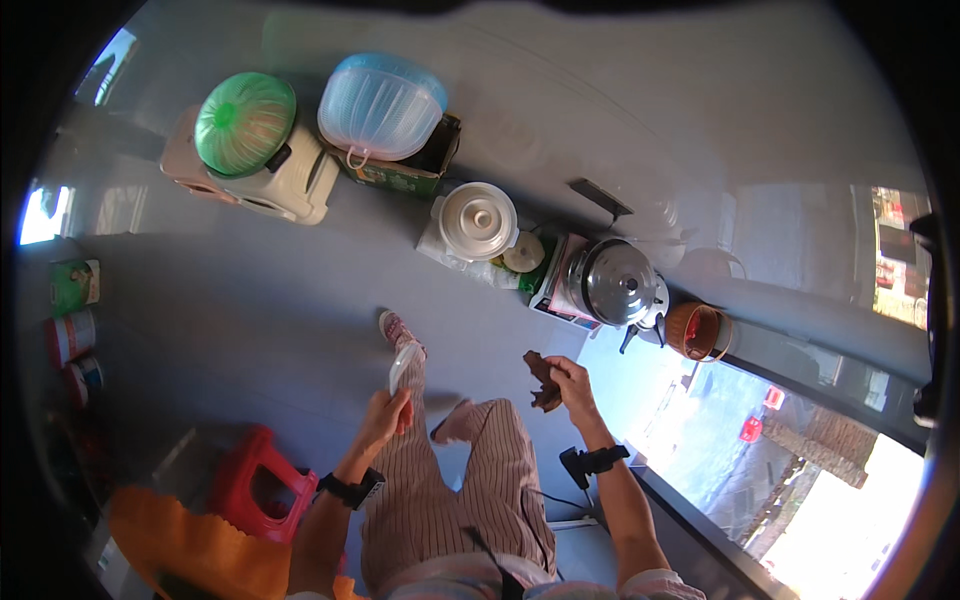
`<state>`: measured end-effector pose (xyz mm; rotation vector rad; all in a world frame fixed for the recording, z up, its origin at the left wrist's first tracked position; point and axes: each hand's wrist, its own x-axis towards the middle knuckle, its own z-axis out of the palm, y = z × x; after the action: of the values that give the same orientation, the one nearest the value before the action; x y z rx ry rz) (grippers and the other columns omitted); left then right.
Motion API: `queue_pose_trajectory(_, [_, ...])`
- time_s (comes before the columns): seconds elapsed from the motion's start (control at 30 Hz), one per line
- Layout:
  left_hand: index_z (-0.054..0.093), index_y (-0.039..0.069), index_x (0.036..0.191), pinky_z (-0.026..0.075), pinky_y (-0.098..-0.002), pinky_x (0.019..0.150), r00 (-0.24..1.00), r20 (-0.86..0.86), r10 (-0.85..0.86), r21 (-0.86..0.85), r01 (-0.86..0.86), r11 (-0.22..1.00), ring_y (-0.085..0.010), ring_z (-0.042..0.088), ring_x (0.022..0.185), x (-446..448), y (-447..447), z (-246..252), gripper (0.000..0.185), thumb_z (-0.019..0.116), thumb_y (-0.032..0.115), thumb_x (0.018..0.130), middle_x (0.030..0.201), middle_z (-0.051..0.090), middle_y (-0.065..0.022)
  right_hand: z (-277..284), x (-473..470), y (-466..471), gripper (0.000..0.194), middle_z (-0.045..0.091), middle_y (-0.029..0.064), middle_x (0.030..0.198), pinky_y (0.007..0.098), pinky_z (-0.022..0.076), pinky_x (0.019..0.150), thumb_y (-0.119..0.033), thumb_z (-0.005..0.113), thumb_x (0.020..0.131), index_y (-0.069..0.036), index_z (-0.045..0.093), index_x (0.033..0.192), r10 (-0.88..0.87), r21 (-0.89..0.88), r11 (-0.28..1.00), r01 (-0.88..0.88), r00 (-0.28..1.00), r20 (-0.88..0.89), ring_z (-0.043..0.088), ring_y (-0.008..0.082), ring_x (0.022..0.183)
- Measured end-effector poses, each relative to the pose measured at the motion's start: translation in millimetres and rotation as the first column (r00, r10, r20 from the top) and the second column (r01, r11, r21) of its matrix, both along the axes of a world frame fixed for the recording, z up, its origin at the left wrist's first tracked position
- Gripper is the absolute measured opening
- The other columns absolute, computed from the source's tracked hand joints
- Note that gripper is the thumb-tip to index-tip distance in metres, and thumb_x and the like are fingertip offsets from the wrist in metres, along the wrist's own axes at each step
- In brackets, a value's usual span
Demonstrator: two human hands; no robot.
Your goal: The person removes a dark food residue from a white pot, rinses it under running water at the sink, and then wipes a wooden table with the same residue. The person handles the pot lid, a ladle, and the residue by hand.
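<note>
My left hand (385,420) grips a pale, narrow object (403,367), perhaps a small dish seen edge-on; its exact kind cannot be made out. It is held out over my leg in striped trousers (420,480). In my right hand (573,384) is a crumpled dark brown piece (545,381), cloth or something leaf-like, pinched between thumb and fingers with ragged edges hanging free. The two hands are apart, both above the grey floor (300,300). Each wrist wears a black strap with a device.
Along the wall stand a green mesh cover (246,124), a blue-white plastic basket (382,105) on a carton (397,176), a lidded pot (478,221), a glass-lidded steel pot (619,282) and a brown basket (691,331). A red stool (262,484) is at left, a bright doorway (720,442) at right.
</note>
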<state>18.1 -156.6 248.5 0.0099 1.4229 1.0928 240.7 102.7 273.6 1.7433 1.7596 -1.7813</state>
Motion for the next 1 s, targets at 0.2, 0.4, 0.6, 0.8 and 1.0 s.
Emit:
queue_pose_trajectory(0.2, [0.057, 0.005, 0.064, 0.035, -0.0225, 0.037, 0.986, 0.059, 0.158, -0.094, -0.152, 0.984, -0.0078, 0.047, 0.040, 17.7, 19.7, -66.7, 0.048, 0.044, 0.039, 0.096, 0.054, 0.056, -0.0038, -87.8, -79.8, 107.8, 0.015, 0.058, 0.0068, 0.080, 0.0251, 0.0500, 0.042, -0.006, 0.052, 0.089, 0.001, 0.063, 0.098, 0.312, 0.242, 0.923, -0.300, 0.950, -0.013, 0.062, 0.0162, 0.056])
queue_pose_trajectory(0.4, [0.056, 0.006, 0.068, 0.037, -0.0211, 0.040, 0.909, 0.132, 0.394, -0.119, -0.380, 0.917, -0.0068, 0.047, 0.042, 48.0, 81.3, -161.3, 0.045, 0.044, 0.039, 0.095, 0.057, 0.055, -0.0033, -249.6, -158.1, 223.2, 0.013, 0.059, 0.0134, 0.091, 0.0415, 0.0466, 0.075, -0.012, 0.055, 0.084, -0.008, 0.065, 0.092, 0.629, 0.597, 0.501, -0.627, 0.737, 0.247, 0.059, 0.0335, 0.085])
queue_pose_trajectory(0.6, [0.057, 0.007, 0.067, 0.037, -0.0229, 0.044, 0.775, 0.178, 0.606, -0.234, -0.565, 0.791, -0.0082, 0.048, 0.047, 73.1, 157.7, -246.3, 0.042, 0.045, 0.036, 0.095, 0.057, 0.055, -0.0038, -352.7, -209.3, 281.3, 0.017, 0.056, 0.0139, 0.090, 0.0413, 0.0473, 0.072, -0.010, 0.052, 0.086, -0.007, 0.064, 0.098, 0.686, 0.563, 0.375, -0.736, 0.629, 0.365, 0.058, 0.0319, 0.084])
queue_pose_trajectory(0.8, [0.055, 0.008, 0.067, 0.039, -0.0244, 0.048, 0.812, 0.329, 0.482, -0.237, -0.423, 0.875, -0.0106, 0.049, 0.049, 84.9, 192.1, -297.4, 0.046, 0.047, 0.047, 0.091, 0.056, 0.053, -0.0031, -417.8, -227.9, 297.6, 0.022, 0.054, 0.0143, 0.095, 0.0427, 0.0474, 0.072, -0.010, 0.052, 0.087, -0.010, 0.064, 0.105, 0.769, 0.656, 0.213, -0.725, 0.538, 0.346, 0.057, 0.0335, 0.083])
queue_pose_trajectory(1.0, [0.053, 0.009, 0.067, 0.039, -0.0252, 0.048, 0.803, 0.347, 0.485, -0.281, -0.405, 0.870, -0.0116, 0.049, 0.049, 86.8, 194.1, -312.4, 0.045, 0.047, 0.047, 0.090, 0.057, 0.053, -0.0031, -410.7, -159.8, 296.2, 0.022, 0.053, 0.0181, 0.098, 0.0440, 0.0484, 0.074, -0.015, 0.055, 0.084, -0.012, 0.065, 0.104, 0.790, 0.386, 0.104, -0.917, 0.312, 0.528, 0.058, 0.0354, 0.088])
